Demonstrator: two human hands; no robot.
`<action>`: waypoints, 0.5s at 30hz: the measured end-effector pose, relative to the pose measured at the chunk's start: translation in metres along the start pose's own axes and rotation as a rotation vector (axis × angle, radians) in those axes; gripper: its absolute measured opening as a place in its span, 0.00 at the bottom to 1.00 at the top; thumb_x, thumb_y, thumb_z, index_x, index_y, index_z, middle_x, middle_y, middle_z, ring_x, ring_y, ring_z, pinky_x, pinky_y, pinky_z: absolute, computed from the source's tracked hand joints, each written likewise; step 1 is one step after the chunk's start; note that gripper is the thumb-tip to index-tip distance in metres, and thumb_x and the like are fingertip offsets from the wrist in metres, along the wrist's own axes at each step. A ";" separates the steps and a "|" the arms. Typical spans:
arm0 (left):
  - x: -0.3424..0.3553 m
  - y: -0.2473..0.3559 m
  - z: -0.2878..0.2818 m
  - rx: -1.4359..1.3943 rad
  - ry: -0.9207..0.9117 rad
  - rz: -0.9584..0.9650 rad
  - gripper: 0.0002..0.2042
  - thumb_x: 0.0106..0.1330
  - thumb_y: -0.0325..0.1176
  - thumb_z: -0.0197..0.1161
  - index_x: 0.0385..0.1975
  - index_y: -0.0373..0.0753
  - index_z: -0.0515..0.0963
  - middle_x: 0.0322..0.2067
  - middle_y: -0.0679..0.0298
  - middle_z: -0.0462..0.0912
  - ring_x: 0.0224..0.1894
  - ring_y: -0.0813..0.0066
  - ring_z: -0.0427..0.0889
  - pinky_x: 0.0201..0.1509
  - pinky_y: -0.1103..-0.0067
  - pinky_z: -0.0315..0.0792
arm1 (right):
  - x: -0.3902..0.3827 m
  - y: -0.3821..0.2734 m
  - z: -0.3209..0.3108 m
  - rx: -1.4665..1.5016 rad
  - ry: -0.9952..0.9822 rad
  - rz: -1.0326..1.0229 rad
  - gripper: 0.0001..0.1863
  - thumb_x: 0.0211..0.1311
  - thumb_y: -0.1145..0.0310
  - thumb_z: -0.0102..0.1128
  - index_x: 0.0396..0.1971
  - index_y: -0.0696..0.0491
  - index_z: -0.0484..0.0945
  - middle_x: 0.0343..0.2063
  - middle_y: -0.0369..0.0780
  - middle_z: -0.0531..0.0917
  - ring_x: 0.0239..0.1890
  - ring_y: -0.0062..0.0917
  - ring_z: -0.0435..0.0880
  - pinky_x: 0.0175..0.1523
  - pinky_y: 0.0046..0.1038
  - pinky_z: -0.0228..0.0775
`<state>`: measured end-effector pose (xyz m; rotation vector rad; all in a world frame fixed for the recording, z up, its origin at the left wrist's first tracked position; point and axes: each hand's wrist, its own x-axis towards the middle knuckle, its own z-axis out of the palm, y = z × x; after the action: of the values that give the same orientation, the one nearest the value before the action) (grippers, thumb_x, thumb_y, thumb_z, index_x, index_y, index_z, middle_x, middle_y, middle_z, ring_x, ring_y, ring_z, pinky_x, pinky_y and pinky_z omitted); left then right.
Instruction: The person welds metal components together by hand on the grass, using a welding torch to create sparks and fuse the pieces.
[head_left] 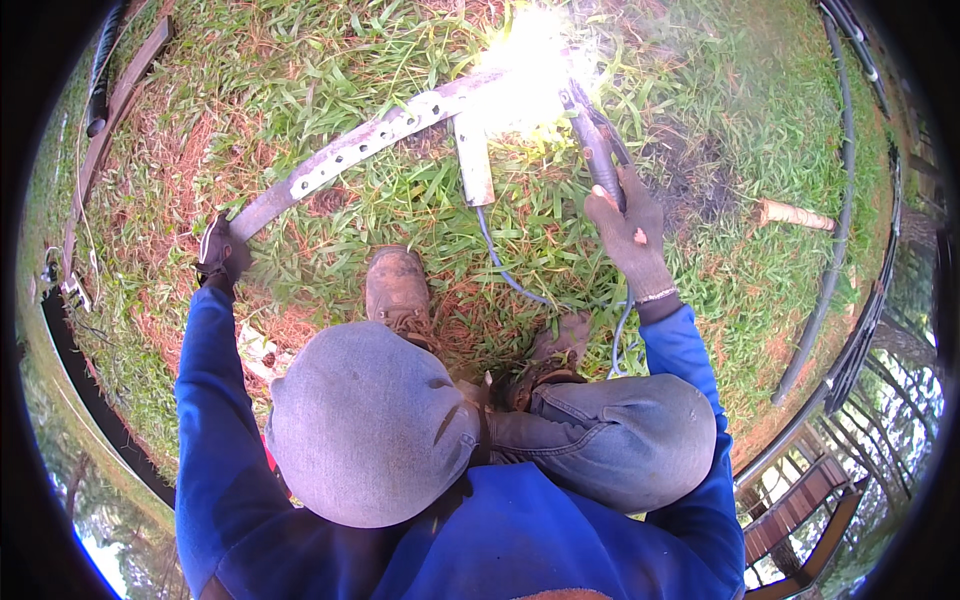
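Note:
My left hand (pixel 224 250), in a dark glove, is closed round the near end of a long metal bar (pixel 350 152) with a row of holes. The bar slants up to the right into a white glare (pixel 530 75) that hides its far end. My right hand (pixel 634 228), in a worn grey glove with holes at the fingers, grips a welding electrode holder (pixel 597 150). Its tip points into the glare; any rod there is washed out. A short metal piece (pixel 474 165) reaches down from the bar near the bright spot. Whether they are joined is hidden.
A blue-grey cable (pixel 500 262) runs through the grass between my boots (pixel 397 285). Right of my hand lie a scorched patch (pixel 705 170) and a short wooden stick (pixel 796 215). Long pipes (pixel 830 250) edge the right side; a long flat bar (pixel 120 105) lies far left.

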<state>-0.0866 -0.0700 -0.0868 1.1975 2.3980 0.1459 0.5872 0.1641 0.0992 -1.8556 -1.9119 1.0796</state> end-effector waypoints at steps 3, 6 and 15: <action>-0.001 0.005 -0.002 0.099 0.023 0.050 0.31 0.68 0.19 0.61 0.74 0.38 0.79 0.43 0.49 0.94 0.43 0.56 0.94 0.47 0.64 0.85 | 0.003 0.007 0.000 -0.040 0.007 0.009 0.24 0.72 0.57 0.73 0.61 0.53 0.80 0.40 0.48 0.90 0.40 0.34 0.90 0.49 0.41 0.83; 0.000 0.006 -0.003 0.061 0.016 0.035 0.30 0.69 0.19 0.60 0.74 0.37 0.79 0.44 0.50 0.95 0.44 0.57 0.94 0.48 0.65 0.85 | 0.002 0.007 0.002 -0.044 0.035 -0.027 0.25 0.72 0.56 0.72 0.61 0.54 0.80 0.39 0.48 0.89 0.39 0.35 0.90 0.48 0.41 0.82; 0.022 -0.035 0.038 -0.324 -0.023 0.053 0.31 0.76 0.13 0.47 0.78 0.34 0.74 0.59 0.53 0.93 0.57 0.67 0.92 0.61 0.72 0.85 | 0.000 0.002 -0.002 -0.019 0.004 0.045 0.23 0.73 0.56 0.71 0.58 0.56 0.81 0.35 0.43 0.84 0.36 0.30 0.81 0.45 0.36 0.78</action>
<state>-0.1069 -0.0780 -0.1381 1.1018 2.2168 0.5131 0.5896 0.1641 0.0995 -1.9182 -1.8934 1.0748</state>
